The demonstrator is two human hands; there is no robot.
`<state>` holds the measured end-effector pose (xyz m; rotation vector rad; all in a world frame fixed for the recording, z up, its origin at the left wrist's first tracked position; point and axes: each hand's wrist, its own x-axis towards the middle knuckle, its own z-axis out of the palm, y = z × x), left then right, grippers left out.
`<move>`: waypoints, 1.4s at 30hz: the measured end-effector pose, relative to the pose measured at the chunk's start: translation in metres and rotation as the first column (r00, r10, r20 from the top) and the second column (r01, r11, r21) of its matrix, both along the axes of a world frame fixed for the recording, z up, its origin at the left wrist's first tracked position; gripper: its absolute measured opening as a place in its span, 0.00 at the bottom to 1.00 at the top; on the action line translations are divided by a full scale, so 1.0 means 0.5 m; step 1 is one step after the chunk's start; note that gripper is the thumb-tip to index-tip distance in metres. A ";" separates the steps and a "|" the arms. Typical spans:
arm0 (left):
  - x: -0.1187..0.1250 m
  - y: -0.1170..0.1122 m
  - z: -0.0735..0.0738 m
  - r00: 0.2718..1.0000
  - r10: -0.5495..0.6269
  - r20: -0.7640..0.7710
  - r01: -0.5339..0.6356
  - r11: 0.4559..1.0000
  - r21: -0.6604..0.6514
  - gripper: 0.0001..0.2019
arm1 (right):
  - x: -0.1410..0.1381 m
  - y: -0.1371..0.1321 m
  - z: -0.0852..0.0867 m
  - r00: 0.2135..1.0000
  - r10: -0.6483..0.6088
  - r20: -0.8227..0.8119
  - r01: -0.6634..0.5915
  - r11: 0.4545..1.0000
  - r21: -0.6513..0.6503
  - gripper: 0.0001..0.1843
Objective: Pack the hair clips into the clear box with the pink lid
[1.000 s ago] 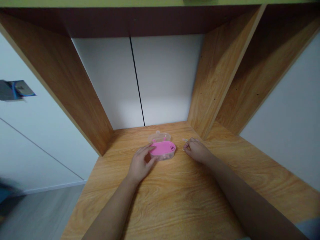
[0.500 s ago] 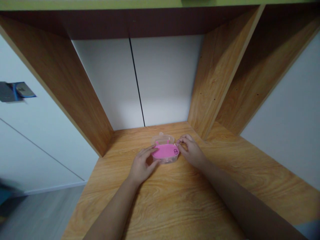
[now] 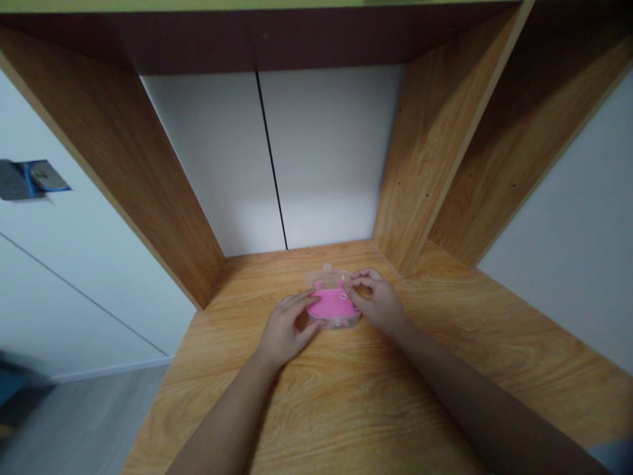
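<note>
A small clear plastic box with a pink insert lies on the wooden desktop, its clear tab pointing away from me. A thin ring shows on the pink surface. My left hand spans the box's left end, fingers across the top and thumb at the front. My right hand is at the box's right end, its fingertips pinched together near the rim. A small pale piece seems to sit in that pinch, mostly hidden by the fingers.
Wooden side panels rise on the right of the desktop and another on the left, with a white back panel between them. A grey floor lies beyond the left edge. A blue-edged item is on the left wall.
My right hand has moved from beside the box to its right end. The box has slid slightly right, and my left hand has moved with it.
</note>
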<state>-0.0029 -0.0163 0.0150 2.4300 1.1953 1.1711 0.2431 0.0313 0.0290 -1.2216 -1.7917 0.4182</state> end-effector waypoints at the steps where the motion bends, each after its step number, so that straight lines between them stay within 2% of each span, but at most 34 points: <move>1: 0.000 0.000 0.000 1.000 -0.001 -0.001 0.001 1.000 -0.001 0.22 | 0.005 0.005 0.000 1.000 -0.014 -0.012 0.014 1.000 0.020 0.07; 5: 0.000 0.000 -0.006 1.000 0.001 0.029 -0.002 1.000 0.013 0.22 | 0.054 0.046 -0.016 0.990 -0.133 0.043 0.129 0.987 0.091 0.11; 8: 0.000 0.001 -0.010 0.998 0.017 0.055 -0.018 1.000 0.019 0.22 | 0.107 0.083 -0.040 0.937 -0.274 0.215 0.256 0.961 0.108 0.13; 11: -0.002 0.002 -0.010 0.997 0.034 0.063 -0.036 0.999 0.022 0.22 | 0.147 0.108 -0.060 0.864 -0.334 0.376 0.330 0.941 0.077 0.15; 15: -0.006 0.004 -0.008 0.996 0.070 0.056 -0.072 0.997 0.020 0.21 | 0.159 0.119 -0.073 0.828 -0.319 0.461 0.344 0.939 0.033 0.16; 21: -0.009 0.006 -0.010 0.993 0.096 0.065 -0.097 0.995 0.017 0.21 | 0.148 0.117 -0.076 0.843 -0.278 0.460 0.318 0.948 -0.011 0.20; 29: -0.009 0.008 -0.013 0.994 0.099 0.050 -0.099 0.995 0.015 0.21 | 0.150 0.117 -0.074 0.871 -0.212 0.443 0.269 0.961 -0.069 0.12; 42: -0.009 0.008 -0.016 0.993 0.101 0.067 -0.102 0.995 0.016 0.21 | 0.141 0.115 -0.077 0.859 -0.251 0.446 0.298 0.954 -0.036 0.11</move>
